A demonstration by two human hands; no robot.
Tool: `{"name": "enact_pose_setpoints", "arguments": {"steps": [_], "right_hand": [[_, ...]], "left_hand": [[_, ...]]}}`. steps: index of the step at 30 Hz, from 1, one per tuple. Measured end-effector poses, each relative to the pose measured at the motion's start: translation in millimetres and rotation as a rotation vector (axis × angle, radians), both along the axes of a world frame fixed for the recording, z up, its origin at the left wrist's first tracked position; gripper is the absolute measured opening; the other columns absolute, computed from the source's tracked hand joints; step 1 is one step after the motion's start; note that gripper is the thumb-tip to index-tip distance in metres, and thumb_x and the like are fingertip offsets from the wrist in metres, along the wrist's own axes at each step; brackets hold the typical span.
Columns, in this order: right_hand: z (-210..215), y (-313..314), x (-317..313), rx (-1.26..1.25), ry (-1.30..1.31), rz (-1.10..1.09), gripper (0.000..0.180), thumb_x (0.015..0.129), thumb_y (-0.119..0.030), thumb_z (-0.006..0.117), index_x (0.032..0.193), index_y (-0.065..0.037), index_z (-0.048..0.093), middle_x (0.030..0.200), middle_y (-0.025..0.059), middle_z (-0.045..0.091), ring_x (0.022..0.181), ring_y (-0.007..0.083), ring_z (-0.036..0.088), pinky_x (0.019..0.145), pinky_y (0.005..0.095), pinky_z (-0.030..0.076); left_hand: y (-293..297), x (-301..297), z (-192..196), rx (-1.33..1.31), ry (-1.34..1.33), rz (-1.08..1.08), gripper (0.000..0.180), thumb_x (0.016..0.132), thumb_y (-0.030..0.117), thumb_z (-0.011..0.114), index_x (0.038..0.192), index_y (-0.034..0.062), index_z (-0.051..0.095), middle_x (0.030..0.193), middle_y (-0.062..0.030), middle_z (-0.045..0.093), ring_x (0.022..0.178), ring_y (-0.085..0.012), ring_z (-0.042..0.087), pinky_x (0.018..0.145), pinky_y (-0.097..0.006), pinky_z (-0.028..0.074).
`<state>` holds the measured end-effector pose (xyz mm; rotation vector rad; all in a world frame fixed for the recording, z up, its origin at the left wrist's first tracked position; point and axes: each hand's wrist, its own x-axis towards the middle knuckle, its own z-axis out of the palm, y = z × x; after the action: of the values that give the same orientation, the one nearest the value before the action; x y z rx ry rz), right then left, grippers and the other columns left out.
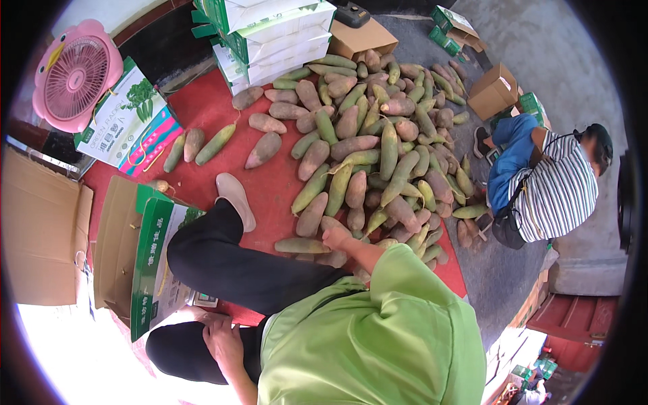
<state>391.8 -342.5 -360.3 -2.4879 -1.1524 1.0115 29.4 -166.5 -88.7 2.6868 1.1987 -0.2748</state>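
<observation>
Reaching hand: your right hand (335, 237) touches a melon in the pile (378, 145); grip unclear.
Resting hand: your left hand (221, 341) lies open on your knee, empty.

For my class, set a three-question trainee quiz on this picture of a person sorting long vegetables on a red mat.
1. True or false: the right hand reaches into the pile of green and purplish vegetables.
2. Where does the left hand rest?
A. on the pink fan
B. on the person's own dark-trousered knee
C. on the stack of white and green cartons
3. Fill in: the open green and white box stands on the person's ____ side.

Key
1. True.
2. B. The pink fan and the stack of white and green cartons lie far off.
3. Left.
</observation>
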Motion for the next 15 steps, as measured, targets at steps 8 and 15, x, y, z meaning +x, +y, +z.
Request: {"name": "enact_pose_setpoints", "arguments": {"steps": [8, 15], "right_hand": [[82, 7, 62, -0.18, -0.348, 0.144, 0.016, 0.079, -0.018, 0.059, 0.092, -0.011, 0.068, 0.096, 0.0089, 0.067, 0.097, 0.0298, 0.062, 0.08, 0.0431, 0.049], [132, -35, 115, -0.426, -0.539, 0.333, 0.023, 0.081, -0.016, 0.061, 0.104, -0.017, 0.065, 0.113, 0.0018, 0.057, 0.116, 0.0207, 0.046, 0.096, 0.0504, 0.035]], "left_hand": [[0, 0, 0, -0.03, 0.028, 0.028, 0.023, 0.081, 0.017, 0.067, 0.102, 0.0071, 0.066, 0.1, -0.0097, 0.064, 0.101, -0.027, 0.058, 0.098, -0.045, 0.039], [1, 2, -3, -0.027, 0.006, 0.013, 0.021, 0.08, 0.017, 0.068, 0.098, 0.0056, 0.067, 0.099, -0.0093, 0.064, 0.1, -0.0262, 0.058, 0.096, -0.043, 0.039]]}}
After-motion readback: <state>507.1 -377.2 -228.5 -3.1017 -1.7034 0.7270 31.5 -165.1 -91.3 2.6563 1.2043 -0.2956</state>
